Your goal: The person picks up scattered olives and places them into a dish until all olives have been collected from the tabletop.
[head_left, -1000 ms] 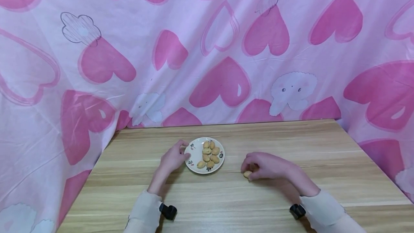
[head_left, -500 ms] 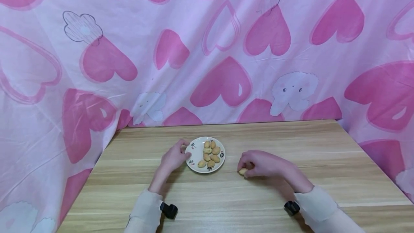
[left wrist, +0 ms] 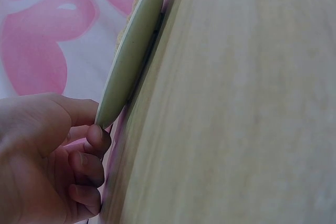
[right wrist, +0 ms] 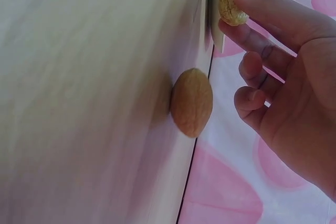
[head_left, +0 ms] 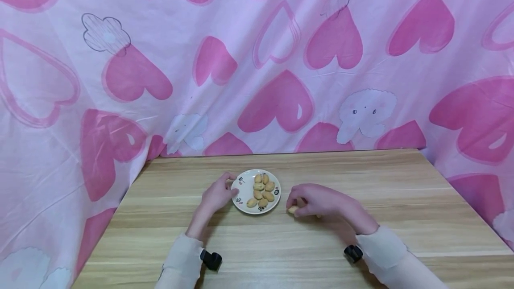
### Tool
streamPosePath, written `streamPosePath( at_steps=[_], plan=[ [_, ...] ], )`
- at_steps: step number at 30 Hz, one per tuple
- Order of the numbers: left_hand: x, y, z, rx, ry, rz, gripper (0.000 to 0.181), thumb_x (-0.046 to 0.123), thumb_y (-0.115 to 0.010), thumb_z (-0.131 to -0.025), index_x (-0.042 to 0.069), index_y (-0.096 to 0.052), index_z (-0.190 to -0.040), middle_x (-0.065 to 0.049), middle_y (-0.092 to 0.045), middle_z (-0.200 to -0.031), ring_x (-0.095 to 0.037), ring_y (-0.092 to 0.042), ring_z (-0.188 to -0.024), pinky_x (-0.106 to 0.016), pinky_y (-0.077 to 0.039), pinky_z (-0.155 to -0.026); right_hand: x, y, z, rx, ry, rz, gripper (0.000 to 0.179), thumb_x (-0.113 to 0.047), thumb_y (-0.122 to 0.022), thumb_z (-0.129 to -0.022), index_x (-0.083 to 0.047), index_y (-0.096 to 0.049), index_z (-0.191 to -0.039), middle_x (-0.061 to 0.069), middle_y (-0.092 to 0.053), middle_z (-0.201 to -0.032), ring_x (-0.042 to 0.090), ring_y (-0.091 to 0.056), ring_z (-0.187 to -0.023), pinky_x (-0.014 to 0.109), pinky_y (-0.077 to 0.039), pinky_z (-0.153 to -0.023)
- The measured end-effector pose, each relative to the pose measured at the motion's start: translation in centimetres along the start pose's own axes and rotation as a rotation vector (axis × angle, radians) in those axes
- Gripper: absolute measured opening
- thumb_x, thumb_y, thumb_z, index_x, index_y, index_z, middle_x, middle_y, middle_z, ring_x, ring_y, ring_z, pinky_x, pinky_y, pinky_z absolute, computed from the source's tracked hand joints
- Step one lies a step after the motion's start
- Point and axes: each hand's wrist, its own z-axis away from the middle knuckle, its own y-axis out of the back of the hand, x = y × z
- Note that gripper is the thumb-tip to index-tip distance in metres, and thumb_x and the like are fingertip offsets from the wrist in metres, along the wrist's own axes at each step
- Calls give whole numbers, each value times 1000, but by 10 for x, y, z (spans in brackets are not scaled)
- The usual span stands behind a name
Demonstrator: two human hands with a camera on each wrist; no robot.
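In the head view a small white plate (head_left: 242,186) with dark printed marks carries several tan nuts (head_left: 259,186), which look like almonds in the shell. My left hand (head_left: 217,194) pinches the plate's left rim, thumb above and fingers below, as the left wrist view shows the plate (left wrist: 131,51) edge-on. Between thumb and fingertips my right hand (head_left: 321,200) holds one nut (right wrist: 231,9) just right of the plate. Another brown nut (right wrist: 192,103) lies on the table under that hand; in the head view the hand mostly hides it.
The wood-grain table (head_left: 257,249) reaches back to a pink cloth (head_left: 225,115) with hearts, which hangs behind and at both sides. A black wrist camera sits on each cuff, the left one (head_left: 211,260) and the right one (head_left: 353,253).
My right hand has moved left toward the plate with the nut in its fingers, and a second nut now peeks out beneath it. The left hand stays on the plate.
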Motion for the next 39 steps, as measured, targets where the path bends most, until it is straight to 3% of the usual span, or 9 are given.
streamPosePath(
  at_steps=[13,18,25,33,39],
  plan=[
    [-1,-1,2,-2,7,1,40,24,-71,-88,18,-60,-127,-1,-64,-84,-16,-55,-70,-33,-39,-67,-6,-1,-16,33,53,24,17,-21,-73,-89,-25,-74,-105,-12,-65,-96,16,-59,-83,24,-46,-73],
    [-1,-2,2,-3,7,-3,41,24,-70,-88,18,-60,-127,-1,-65,-85,-17,-55,-71,-34,-39,-68,-12,-1,-22,48,40,23,18,-22,-72,-88,-25,-74,-105,-9,-66,-97,16,-60,-85,26,-46,-77],
    [1,0,1,-1,7,-7,40,25,-70,-88,19,-60,-127,0,-61,-80,-16,-52,-68,-32,-37,-65,-16,-1,-31,86,35,57,20,-23,-71,-87,-27,-73,-106,-17,-64,-100,8,-59,-87,28,-49,-84],
    [1,1,2,1,7,-12,41,25,-71,-88,19,-60,-127,0,-62,-81,-17,-53,-68,-33,-37,-66,-22,-2,-40,92,13,26,20,-23,-70,-88,-27,-73,-107,-17,-65,-103,13,-62,-93,30,-49,-86],
    [2,2,2,-2,11,-8,40,25,-71,-88,18,-60,-127,0,-61,-81,-17,-53,-68,-32,-37,-66,-26,-3,-49,109,54,42,19,-23,-70,-89,-24,-74,-107,-15,-66,-102,11,-64,-93,29,-51,-87]
  ],
)
